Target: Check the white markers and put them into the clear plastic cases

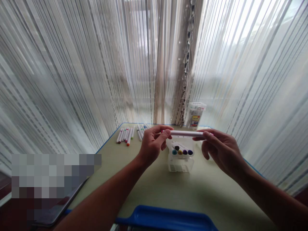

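Both ends of slim white plastic marker (186, 133) pinched: left hand (152, 144) grasps one, right hand (221, 149) other. Likely light, rigid, slick; hold at ends.

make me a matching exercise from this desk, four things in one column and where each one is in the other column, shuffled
Things
1. white marker
2. clear box
3. loose markers
4. labelled container

Places
A. standing at the far edge, by the curtain
B. lying in a row on the table, far left
C. held level between the left hand and the right hand
D. on the table just below the hands, with capped markers inside

Pairs: 1-C, 2-D, 3-B, 4-A
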